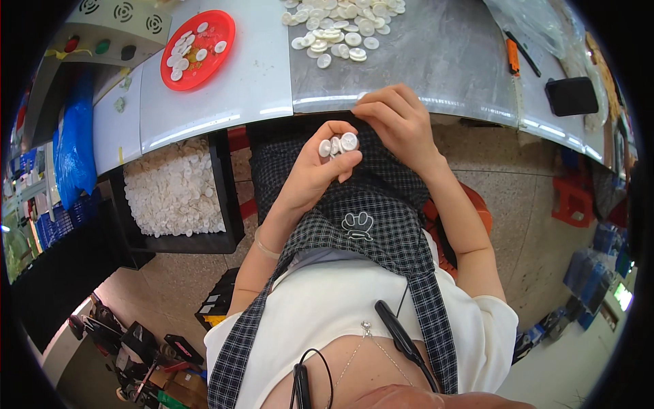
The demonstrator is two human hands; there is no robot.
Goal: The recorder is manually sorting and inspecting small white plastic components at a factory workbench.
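Note:
My left hand [317, 163] is in front of my apron, below the table edge, its fingers curled round several white round plastic discs [348, 141]. The top disc shows a raised rim. To its right, my right hand [398, 123] is at the table's front edge with thumb and fingers bent together. A bit of white [362, 95] shows just beyond its fingertips; whether they grip it I cannot tell. Farther back on the grey tabletop lies a loose heap of white discs [340, 27]. A red round plate [225, 58] at the left holds more of them.
A black bin [233, 204] full of white pieces stands under the table's left side. Beside the machine with coloured buttons [109, 31] hangs a blue plastic bag [73, 146]. At the right lie a black phone [571, 96], an orange cutter [512, 56] and clear plastic film [531, 27].

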